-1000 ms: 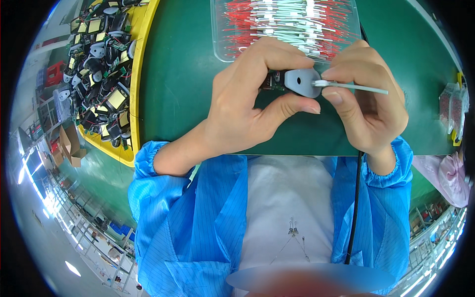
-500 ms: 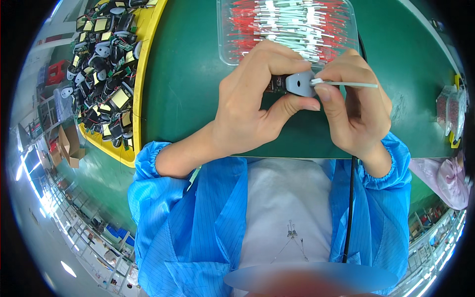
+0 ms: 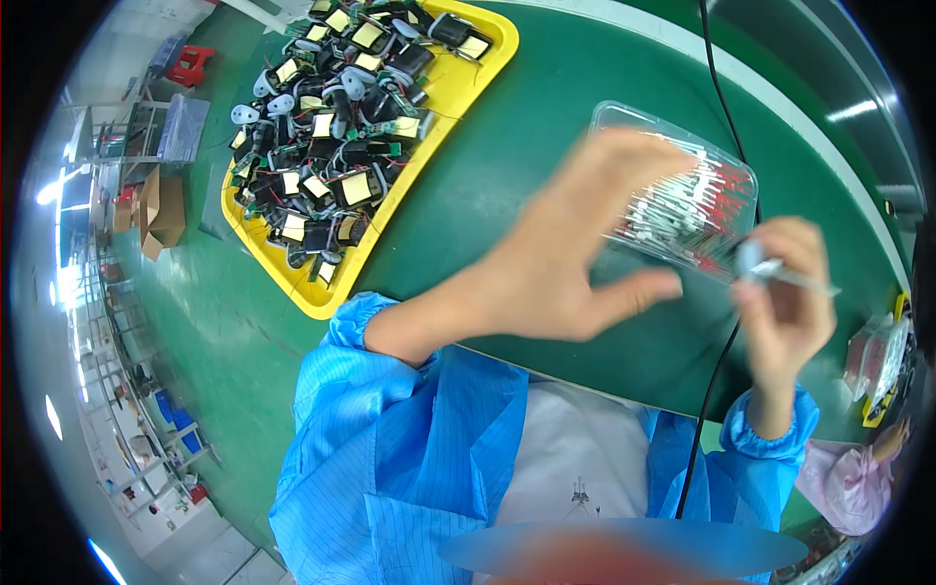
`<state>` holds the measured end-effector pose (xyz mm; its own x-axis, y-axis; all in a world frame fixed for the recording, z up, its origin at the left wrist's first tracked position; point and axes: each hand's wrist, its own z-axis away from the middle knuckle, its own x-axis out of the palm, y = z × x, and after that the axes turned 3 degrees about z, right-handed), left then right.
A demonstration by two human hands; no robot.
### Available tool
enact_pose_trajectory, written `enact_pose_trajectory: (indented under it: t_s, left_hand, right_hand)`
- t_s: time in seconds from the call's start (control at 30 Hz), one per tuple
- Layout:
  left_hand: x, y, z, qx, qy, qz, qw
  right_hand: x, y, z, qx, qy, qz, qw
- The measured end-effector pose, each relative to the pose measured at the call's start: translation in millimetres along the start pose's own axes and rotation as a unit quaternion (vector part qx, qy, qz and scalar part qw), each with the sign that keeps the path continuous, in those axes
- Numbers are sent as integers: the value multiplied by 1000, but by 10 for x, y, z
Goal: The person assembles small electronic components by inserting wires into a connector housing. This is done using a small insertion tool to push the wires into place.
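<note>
My left hand [image 3: 556,249] is raised over the table with thumb and fingers spread, holding nothing; it is smeared by motion. My right hand [image 3: 792,292] pinches a small device with a grey rounded cap [image 3: 749,259], along with a short white wire [image 3: 811,284] that sticks out to the right. Blur hides how the wire and the device meet. Between my hands, a clear plastic box [image 3: 643,115] holds many red and white wires, and my left fingers partly cover it. A black cable [image 3: 722,363] runs down beside my right hand.
At the left, a yellow tray [image 3: 390,207] is heaped with black electronic assemblies [image 3: 336,127] bearing grey caps and pale yellow pads. Near the right edge stands a clear container [image 3: 866,359]. A pink sleeve [image 3: 848,487] and another person's hand [image 3: 891,442] show at lower right.
My hands have parted: the left has let go of the grey-capped device and opened, while the right has taken it with the wire. The view has shifted and turned toward the left.
</note>
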<state>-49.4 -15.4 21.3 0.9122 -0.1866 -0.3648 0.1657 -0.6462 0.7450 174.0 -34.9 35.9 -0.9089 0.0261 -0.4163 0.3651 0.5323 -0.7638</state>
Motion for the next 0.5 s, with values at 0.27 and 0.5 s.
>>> enact_pose_trajectory:
  t_s: [0.27, 0.5]
  left_hand:
    - [-937, -518, 27, -235, 191, -597, 743]
    - [-1081, -717, 144, -321, 99, -633, 697]
  right_hand:
    - [-1086, 1676, -1039, 213, 205, -56, 954]
    - [-984, 2936, -1620, 379, 227, -263, 858]
